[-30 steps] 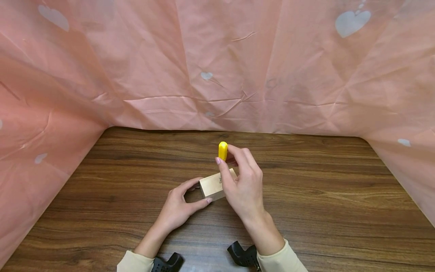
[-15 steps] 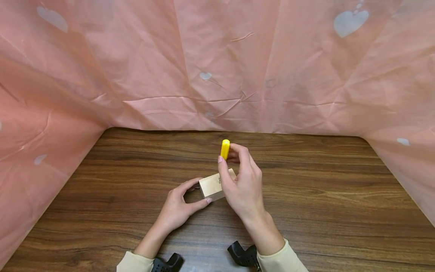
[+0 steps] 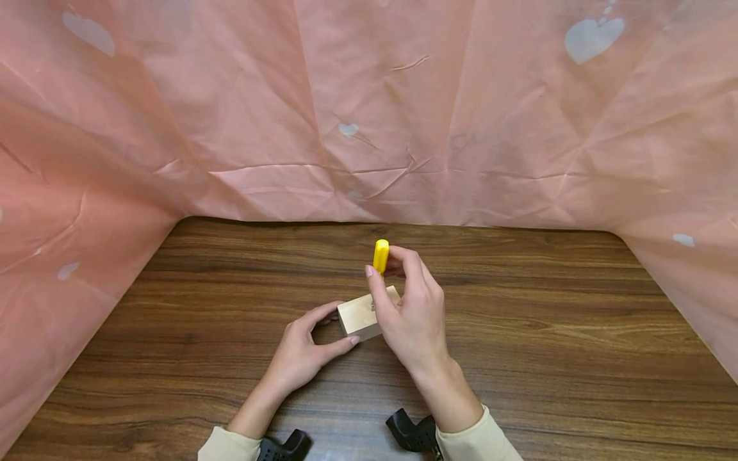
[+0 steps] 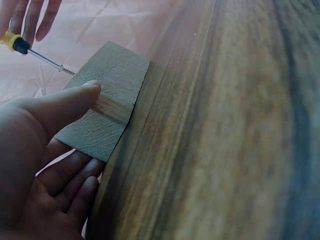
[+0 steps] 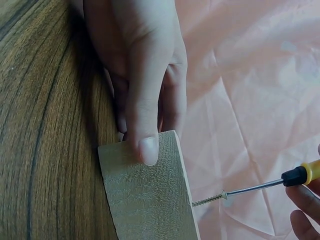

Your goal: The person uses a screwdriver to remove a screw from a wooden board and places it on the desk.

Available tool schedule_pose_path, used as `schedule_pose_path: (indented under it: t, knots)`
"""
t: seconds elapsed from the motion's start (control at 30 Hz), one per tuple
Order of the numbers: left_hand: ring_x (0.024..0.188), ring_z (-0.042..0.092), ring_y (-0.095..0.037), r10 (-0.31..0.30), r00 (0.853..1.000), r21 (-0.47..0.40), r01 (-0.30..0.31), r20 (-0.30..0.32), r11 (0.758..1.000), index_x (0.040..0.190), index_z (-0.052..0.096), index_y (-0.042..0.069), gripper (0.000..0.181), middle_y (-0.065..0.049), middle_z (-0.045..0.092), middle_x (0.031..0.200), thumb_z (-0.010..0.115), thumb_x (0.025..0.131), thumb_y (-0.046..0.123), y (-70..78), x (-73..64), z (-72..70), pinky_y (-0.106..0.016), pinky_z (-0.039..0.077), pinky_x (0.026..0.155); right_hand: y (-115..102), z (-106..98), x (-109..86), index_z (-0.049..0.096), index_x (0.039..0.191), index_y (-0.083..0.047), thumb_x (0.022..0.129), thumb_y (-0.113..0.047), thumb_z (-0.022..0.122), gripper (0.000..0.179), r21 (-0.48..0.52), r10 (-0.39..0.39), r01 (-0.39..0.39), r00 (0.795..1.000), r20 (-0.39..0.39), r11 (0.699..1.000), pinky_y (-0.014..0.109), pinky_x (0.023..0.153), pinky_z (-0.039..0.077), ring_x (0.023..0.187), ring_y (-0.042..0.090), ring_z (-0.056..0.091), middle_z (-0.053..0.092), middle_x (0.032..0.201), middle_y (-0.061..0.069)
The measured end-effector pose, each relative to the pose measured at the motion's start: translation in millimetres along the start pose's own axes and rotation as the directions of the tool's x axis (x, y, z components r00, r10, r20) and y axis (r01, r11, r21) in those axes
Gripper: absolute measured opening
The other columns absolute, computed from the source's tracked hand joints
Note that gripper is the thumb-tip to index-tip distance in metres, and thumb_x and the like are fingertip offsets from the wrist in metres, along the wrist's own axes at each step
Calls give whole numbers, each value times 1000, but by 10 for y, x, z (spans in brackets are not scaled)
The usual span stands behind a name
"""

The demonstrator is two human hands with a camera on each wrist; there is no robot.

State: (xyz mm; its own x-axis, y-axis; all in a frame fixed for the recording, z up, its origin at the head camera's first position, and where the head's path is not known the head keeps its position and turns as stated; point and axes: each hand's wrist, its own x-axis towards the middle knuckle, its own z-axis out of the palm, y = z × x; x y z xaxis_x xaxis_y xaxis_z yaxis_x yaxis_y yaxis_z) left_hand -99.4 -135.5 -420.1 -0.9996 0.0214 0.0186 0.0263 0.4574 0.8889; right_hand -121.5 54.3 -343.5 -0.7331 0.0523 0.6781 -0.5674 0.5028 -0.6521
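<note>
A pale wooden block (image 3: 357,315) rests on the table, its left end gripped between the thumb and fingers of my left hand (image 3: 302,353). From its top face a screw (image 5: 207,200) stands up, threaded length largely exposed. A screwdriver (image 3: 380,256) with a yellow handle and black collar is pinched in the fingers and thumb of my right hand (image 3: 414,314). In the right wrist view, the tip of its metal shaft meets the screw head, shaft and screw nearly in line. My right hand hides the block's right part in the head view.
The brown wood-grain table (image 3: 548,333) extends around both hands. A pink curtain (image 3: 461,115) with pale hearts hangs behind and along the sides. Black wrist devices (image 3: 412,430) sit below each wrist, by the cream sleeves (image 3: 481,438).
The screwdriver handle has shifted slightly right and leans a bit more than a second ago. My right thumb and fingers have moved a little around it. Left hand and block stay put.
</note>
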Motion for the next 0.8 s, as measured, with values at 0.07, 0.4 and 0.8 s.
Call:
schedule_pose_path:
  t: [0.07,0.4,0.8]
  knots:
    - [137,64,-23,3,1000,1,-3,-1,1000,140,71,23,63,2,75,136,95,83,32,-1,2,2,-54,44,122,-1,-4,-1,69,121,-5,97,-16,80,29,-7,-7,7,1000,2,1000,38,87,64,93,20,76,77,101,7]
    - [135,65,-23,15,1000,6,-14,-5,1000,140,72,22,62,0,75,135,94,83,34,-9,5,8,-55,46,120,-15,-7,-3,69,124,-5,99,-15,76,28,-22,-9,10,1000,19,1000,41,91,63,97,23,75,76,104,8]
    - [136,64,-25,15,1000,11,-15,-7,1000,140,72,21,63,-1,75,135,95,83,35,-4,4,3,-56,45,121,-14,-5,-7,69,124,-4,100,-13,75,27,-28,-24,25,999,29,999,42,91,63,98,24,75,76,105,9]
